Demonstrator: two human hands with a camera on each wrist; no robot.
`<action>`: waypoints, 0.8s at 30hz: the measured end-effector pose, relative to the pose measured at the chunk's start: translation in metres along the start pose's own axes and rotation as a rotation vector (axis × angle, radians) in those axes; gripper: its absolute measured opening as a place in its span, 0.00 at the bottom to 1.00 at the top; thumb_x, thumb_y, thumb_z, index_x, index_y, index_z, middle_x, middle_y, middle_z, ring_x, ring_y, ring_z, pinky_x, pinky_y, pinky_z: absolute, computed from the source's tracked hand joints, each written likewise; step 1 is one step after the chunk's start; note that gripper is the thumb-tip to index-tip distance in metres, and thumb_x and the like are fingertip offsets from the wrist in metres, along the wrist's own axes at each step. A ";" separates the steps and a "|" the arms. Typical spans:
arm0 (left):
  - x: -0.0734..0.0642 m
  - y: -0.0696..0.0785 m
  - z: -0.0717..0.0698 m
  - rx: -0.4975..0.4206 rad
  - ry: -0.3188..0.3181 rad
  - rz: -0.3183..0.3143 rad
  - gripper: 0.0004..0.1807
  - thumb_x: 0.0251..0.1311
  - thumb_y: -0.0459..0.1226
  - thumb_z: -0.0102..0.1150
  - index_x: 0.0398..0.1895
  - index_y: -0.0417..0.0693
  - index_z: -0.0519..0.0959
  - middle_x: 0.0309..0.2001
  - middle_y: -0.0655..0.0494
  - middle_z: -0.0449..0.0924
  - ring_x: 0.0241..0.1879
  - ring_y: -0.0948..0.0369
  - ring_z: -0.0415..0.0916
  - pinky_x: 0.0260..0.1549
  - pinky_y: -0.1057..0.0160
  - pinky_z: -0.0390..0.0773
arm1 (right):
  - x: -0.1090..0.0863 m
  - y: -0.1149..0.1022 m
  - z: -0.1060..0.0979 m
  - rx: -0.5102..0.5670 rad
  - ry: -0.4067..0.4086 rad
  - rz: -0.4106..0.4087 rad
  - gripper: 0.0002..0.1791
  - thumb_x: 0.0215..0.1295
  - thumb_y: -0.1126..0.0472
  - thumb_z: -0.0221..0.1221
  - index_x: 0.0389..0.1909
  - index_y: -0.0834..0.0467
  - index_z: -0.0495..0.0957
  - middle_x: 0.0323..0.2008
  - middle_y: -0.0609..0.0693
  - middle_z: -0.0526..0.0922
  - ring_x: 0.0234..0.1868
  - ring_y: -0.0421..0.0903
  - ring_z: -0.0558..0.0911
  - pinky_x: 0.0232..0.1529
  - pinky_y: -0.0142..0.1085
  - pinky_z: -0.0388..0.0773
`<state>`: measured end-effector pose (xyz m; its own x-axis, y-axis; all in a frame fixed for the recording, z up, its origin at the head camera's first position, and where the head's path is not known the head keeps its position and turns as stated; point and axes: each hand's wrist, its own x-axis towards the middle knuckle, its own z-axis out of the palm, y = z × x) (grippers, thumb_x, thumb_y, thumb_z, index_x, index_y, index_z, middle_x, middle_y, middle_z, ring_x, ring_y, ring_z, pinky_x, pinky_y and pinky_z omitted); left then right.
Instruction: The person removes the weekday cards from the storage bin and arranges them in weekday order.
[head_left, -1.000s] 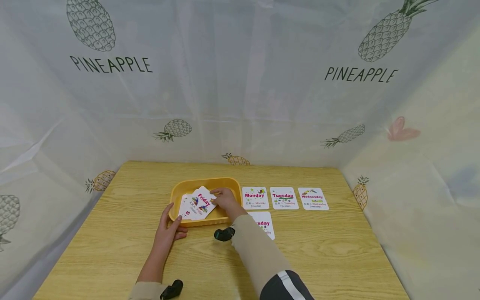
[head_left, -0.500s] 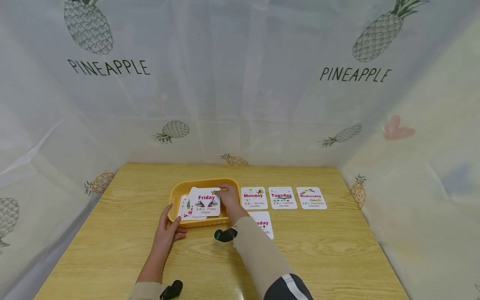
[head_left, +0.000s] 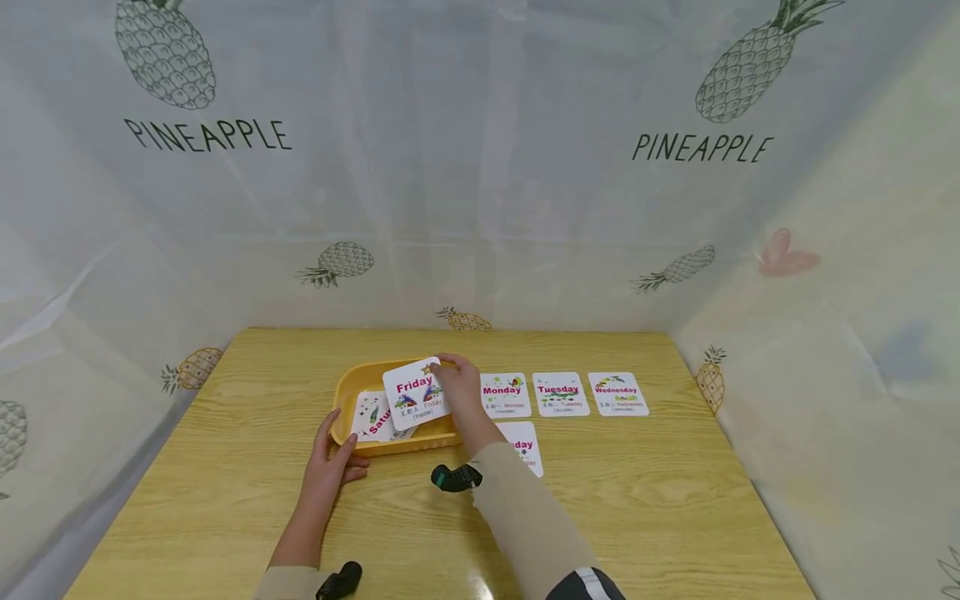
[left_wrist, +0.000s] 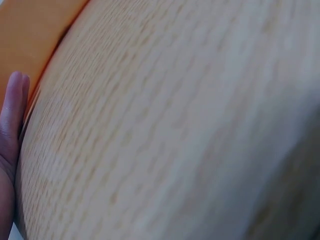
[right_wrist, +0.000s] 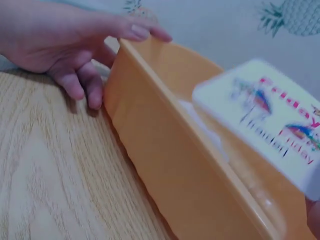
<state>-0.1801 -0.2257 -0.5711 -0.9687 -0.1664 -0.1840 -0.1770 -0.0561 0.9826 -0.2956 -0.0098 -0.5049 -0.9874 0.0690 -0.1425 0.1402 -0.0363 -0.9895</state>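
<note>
My right hand (head_left: 462, 393) pinches the Friday card (head_left: 412, 400) by its right edge and holds it tilted over the yellow tray (head_left: 347, 387). Beneath that card, a Saturday card (head_left: 369, 414) lies in the tray, partly covering another white card. With my left hand (head_left: 324, 467) I grip the tray's near left corner. In the right wrist view, the left thumb (right_wrist: 137, 31) lies over the rim while other fingers bend beside the outer wall. The left wrist view catches only part of that hand (left_wrist: 10, 130) against the orange-looking tray wall.
Right of the tray, Monday (head_left: 504, 400), Tuesday (head_left: 561, 400) and Wednesday (head_left: 618, 397) cards form a row on the wooden table (head_left: 637, 483). Below Monday lies another card (head_left: 527, 454), partly hidden by my right sleeve (head_left: 525, 517). A pineapple-print curtain (head_left: 465, 208) surrounds the table.
The Friday card has turned upright, then been raised and shifted rightward by my right hand, uncovering more of the Saturday card. My left hand stays at the tray's corner.
</note>
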 end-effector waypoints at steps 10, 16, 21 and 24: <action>0.000 0.000 0.000 0.002 0.001 -0.004 0.36 0.72 0.47 0.52 0.77 0.71 0.46 0.66 0.43 0.56 0.31 0.59 0.82 0.32 0.60 0.85 | -0.012 0.000 -0.014 0.035 0.043 -0.076 0.10 0.65 0.59 0.64 0.45 0.56 0.82 0.34 0.48 0.86 0.41 0.45 0.82 0.49 0.43 0.78; -0.001 0.001 0.001 0.006 0.001 0.001 0.36 0.72 0.46 0.51 0.77 0.70 0.46 0.66 0.42 0.56 0.30 0.60 0.82 0.31 0.61 0.85 | -0.021 0.003 -0.027 0.041 0.052 -0.105 0.10 0.61 0.57 0.67 0.42 0.56 0.83 0.28 0.48 0.84 0.30 0.43 0.80 0.32 0.33 0.76; -0.001 0.001 0.000 0.011 -0.006 -0.002 0.36 0.72 0.47 0.51 0.77 0.70 0.46 0.67 0.42 0.55 0.31 0.60 0.82 0.32 0.61 0.85 | -0.031 0.003 -0.039 0.061 0.007 -0.095 0.15 0.55 0.59 0.72 0.43 0.58 0.82 0.24 0.47 0.77 0.22 0.38 0.70 0.21 0.26 0.68; -0.001 0.000 0.000 0.012 -0.008 0.004 0.37 0.71 0.48 0.52 0.77 0.70 0.46 0.68 0.41 0.55 0.31 0.59 0.82 0.32 0.61 0.85 | -0.037 0.003 -0.046 0.071 -0.019 -0.074 0.17 0.53 0.60 0.72 0.44 0.58 0.82 0.28 0.48 0.76 0.24 0.38 0.70 0.25 0.25 0.72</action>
<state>-0.1796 -0.2254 -0.5706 -0.9707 -0.1590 -0.1800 -0.1752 -0.0440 0.9836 -0.2555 0.0332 -0.5039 -0.9962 0.0548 -0.0681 0.0622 -0.1027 -0.9928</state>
